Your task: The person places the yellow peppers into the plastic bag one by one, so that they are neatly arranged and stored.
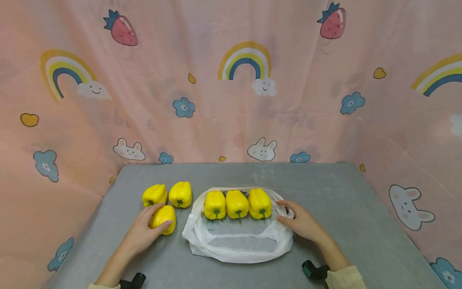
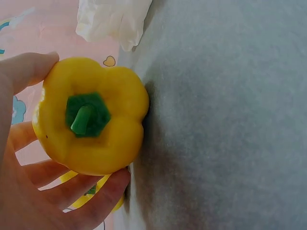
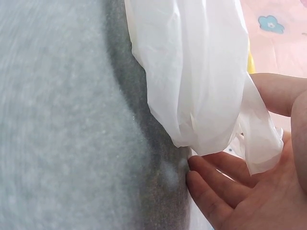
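Note:
My left hand (image 1: 142, 233) holds a yellow bell pepper (image 1: 165, 218) at the left, thumb on one side and fingers round the other. In the left wrist view its green stem (image 2: 86, 115) faces the camera, and the pepper appears to touch the tabletop. To the right lies an open white plastic bag (image 1: 242, 255) with three yellow bell peppers (image 1: 237, 204) in a row at its far side. My right hand (image 1: 304, 222) grips the bag's right edge between thumb and fingers. In the right wrist view the white plastic (image 3: 196, 81) hides part of the fingers.
Two more yellow bell peppers, one on the left (image 1: 154, 194) and one on the right (image 1: 180, 194), stand just beyond my left hand. The grey tabletop (image 1: 346, 200) reaches back to a pink printed curtain (image 1: 202, 132), which also lines both sides.

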`<state>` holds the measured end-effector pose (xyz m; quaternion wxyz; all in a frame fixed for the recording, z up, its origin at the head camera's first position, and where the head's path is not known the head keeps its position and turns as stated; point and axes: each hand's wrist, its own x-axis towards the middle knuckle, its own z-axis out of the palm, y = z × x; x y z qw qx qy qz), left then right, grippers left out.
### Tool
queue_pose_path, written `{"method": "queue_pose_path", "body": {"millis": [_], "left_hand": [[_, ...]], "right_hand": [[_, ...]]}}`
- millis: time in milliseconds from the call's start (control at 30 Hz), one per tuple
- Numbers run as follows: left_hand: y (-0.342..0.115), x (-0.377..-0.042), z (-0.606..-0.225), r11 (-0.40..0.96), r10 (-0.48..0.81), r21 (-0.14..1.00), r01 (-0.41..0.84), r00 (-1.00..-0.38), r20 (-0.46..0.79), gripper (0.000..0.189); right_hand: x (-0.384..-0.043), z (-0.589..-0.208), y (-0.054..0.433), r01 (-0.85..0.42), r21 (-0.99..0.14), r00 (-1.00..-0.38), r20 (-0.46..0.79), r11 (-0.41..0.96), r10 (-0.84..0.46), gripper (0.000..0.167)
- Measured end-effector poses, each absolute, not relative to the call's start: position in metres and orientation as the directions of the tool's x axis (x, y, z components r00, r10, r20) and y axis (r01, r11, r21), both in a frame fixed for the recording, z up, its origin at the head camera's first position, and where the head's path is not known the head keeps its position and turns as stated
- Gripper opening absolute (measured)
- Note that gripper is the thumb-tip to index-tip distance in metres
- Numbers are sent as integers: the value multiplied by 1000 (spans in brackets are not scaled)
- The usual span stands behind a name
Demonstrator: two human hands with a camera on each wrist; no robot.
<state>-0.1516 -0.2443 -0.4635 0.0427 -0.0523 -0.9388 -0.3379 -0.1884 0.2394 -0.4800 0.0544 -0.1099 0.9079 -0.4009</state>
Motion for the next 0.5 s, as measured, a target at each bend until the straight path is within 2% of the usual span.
{"method": "queue_pose_path", "body": {"millis": [500], "left_hand": [[-232, -151, -450, 784, 58, 602, 151, -983, 172, 70]], "right_hand": [[-188, -480, 239, -160, -745, -967, -12, 648, -253, 55]]}}
